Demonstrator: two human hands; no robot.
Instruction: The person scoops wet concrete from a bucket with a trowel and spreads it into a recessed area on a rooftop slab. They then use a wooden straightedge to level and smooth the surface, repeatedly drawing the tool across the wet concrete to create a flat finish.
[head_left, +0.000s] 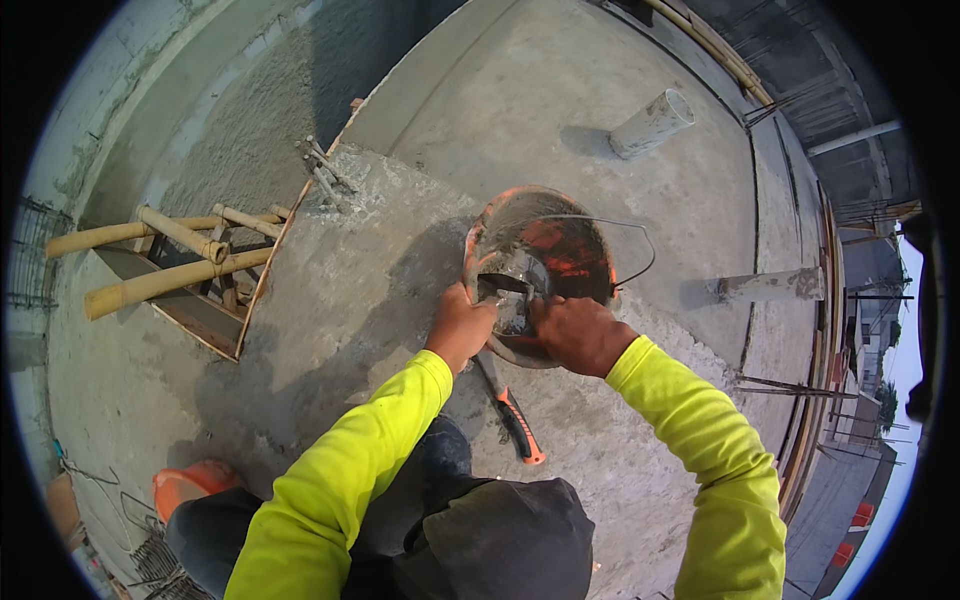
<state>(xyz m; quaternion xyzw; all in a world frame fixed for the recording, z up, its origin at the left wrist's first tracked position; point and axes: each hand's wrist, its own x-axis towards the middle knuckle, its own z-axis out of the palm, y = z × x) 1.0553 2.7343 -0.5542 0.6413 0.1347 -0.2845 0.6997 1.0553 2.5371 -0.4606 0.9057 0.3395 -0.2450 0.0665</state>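
On a rough grey concrete slab (pixel 330 300), seen from the head camera, an orange plastic bucket (pixel 560 250) lies tipped on its side, its mouth turned toward the person. Its round wall is crusted and smeared with grey cement, and a thin wire handle (pixel 640 245) loops out past the rim on the right. Both hands meet at the near rim of the bucket. The left hand (pixel 460 325) is closed over the rim's lower left edge, and the right hand (pixel 580 332) grips the lower right edge; between them sits a shiny metal scoop-like piece (pixel 512 295), wet and grey, though which fingers actually hold it cannot be told. Both forearms wear bright yellow-green long sleeves of smooth knit cloth.

Just below the hands, a tool with a black and orange rubbery handle (pixel 518 425) lies flat on the slab, its metal end running under the left wrist. Well apart at the left, a frame of pale bamboo poles (pixel 165 260) lashed together stands in a recess. Beyond the bucket, a short white pipe stub (pixel 652 123) rises tilted from the smoother poured floor, and a second cement-stained pipe (pixel 770 286) juts up at the right.
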